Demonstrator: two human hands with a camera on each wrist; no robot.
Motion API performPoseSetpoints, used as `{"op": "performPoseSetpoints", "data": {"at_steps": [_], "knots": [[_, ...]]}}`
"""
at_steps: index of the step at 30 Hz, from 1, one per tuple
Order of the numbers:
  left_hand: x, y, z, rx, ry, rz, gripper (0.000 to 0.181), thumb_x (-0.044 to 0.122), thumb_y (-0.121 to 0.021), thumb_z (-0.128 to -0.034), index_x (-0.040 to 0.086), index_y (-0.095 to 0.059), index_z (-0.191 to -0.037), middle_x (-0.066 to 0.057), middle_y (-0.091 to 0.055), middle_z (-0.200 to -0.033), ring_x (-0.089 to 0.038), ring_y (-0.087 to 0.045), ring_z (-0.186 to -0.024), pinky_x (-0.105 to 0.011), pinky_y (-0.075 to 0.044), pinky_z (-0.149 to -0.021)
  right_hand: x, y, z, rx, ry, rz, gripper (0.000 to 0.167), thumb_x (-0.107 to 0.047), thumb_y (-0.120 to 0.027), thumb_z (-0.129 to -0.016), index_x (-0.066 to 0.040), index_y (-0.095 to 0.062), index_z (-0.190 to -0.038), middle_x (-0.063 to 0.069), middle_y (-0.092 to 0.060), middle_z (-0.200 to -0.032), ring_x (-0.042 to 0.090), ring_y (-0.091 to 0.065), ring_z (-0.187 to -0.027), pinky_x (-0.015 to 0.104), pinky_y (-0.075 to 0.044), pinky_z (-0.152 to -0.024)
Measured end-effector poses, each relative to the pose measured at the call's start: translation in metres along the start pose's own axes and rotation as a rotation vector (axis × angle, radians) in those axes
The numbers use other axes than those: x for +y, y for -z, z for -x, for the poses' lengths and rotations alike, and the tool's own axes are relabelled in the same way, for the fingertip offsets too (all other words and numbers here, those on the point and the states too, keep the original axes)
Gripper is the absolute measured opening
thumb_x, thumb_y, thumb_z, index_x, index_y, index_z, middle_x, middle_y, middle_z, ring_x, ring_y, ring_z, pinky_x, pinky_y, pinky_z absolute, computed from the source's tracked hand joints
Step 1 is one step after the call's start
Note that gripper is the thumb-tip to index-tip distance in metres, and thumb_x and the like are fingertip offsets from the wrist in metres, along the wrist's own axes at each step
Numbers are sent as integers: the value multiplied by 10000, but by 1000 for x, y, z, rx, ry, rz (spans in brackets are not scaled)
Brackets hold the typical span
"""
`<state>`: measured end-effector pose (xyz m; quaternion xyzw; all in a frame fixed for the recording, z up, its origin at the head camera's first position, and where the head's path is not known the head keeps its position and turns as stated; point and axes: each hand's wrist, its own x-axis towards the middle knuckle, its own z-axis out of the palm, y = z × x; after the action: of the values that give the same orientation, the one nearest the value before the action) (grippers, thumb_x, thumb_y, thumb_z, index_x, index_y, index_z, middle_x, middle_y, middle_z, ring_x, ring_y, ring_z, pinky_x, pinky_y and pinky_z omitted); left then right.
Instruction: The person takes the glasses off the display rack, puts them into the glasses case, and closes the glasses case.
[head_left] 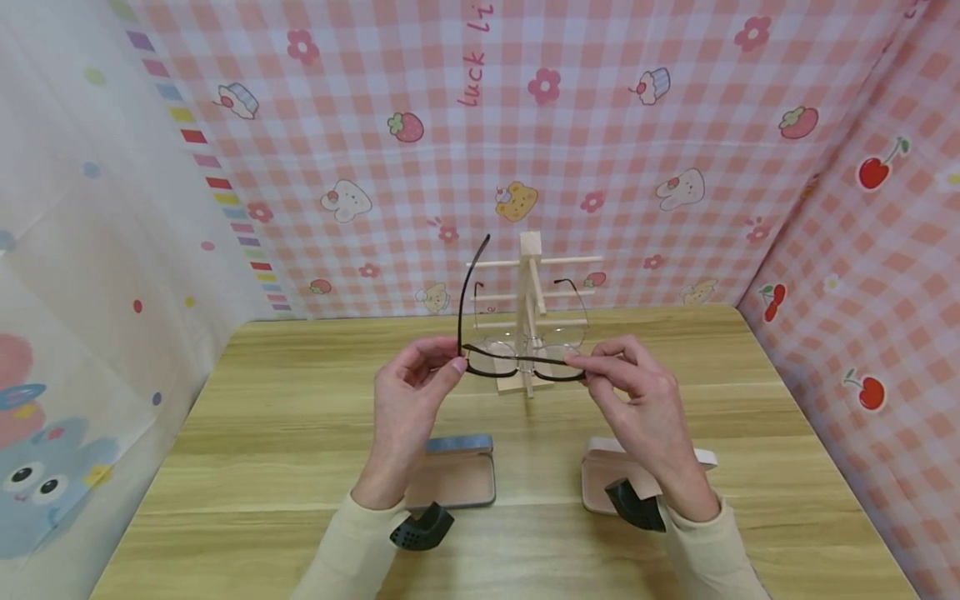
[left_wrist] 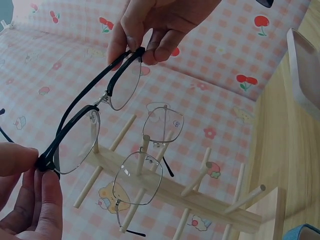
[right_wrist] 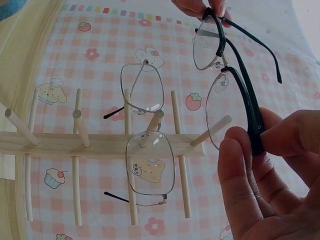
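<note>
Black half-rim eyeglasses (head_left: pixel 561 377) are held up in front of a wooden glasses stand (head_left: pixel 530 243). My left hand (head_left: pixel 408 396) pinches their left end by the hinge. At the other end, my right hand (head_left: pixel 641 404) grips the corner between thumb and fingers. The left temple arm (head_left: pixel 461 304) sticks out away from me, while the right one lies folded along the frame. Behind them, thin metal-rimmed eyeglasses (right_wrist: pixel 150 162) rest on the stand; the wrist views show their two lenses on either side of the upright.
On the wooden table (head_left: pixel 300 433), an open blue-grey glasses case (head_left: pixel 459 444) lies near the left wrist. An open whitish case (head_left: pixel 600 447) sits under the right forearm, partly hidden. Checked cloth (head_left: pixel 420 75) hangs behind and at the right.
</note>
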<state>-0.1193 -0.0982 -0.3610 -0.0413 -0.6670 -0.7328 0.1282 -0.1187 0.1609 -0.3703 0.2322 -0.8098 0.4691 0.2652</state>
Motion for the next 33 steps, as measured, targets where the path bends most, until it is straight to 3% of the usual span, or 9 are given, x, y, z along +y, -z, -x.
{"op": "performPoseSetpoints", "data": {"at_steps": [8,20,27,33], "knots": [[-1,1,0,-7,-14,-13,219,-34,-732,-926,-13,-728,-1144,-175,-703,-1092,-225,-681,-951,-255,-580,-819,0,0,0,-10,5,2,355,144,-613,-916,-92,-822,-1080,-5,-646,-1011,82,-620,-850,140,-487,-723],[-3,5,1,-85,-67,-97,174,-33,-721,-939,-24,-752,-1110,-168,-738,-1085,-225,-718,-945,-283,-604,-838,1,0,0,-15,8,4,364,150,-608,-916,-89,-817,-1095,-4,-651,-1019,83,-627,-861,145,-481,-721],[-4,11,2,-128,-78,-158,159,-29,-720,-944,-6,-762,-1095,-127,-747,-1066,-205,-712,-938,-252,-591,-812,2,-2,0,-31,-6,-88,321,177,-595,-914,-52,-784,-1035,9,-658,-1018,101,-659,-890,178,-579,-817],[-4,14,3,-150,-75,-206,158,-23,-715,-950,13,-773,-1093,-112,-746,-1085,-189,-702,-953,-238,-580,-807,2,-3,1,-32,-7,-132,279,183,-601,-913,-43,-743,-994,30,-664,-1025,106,-671,-901,199,-588,-828]]}}
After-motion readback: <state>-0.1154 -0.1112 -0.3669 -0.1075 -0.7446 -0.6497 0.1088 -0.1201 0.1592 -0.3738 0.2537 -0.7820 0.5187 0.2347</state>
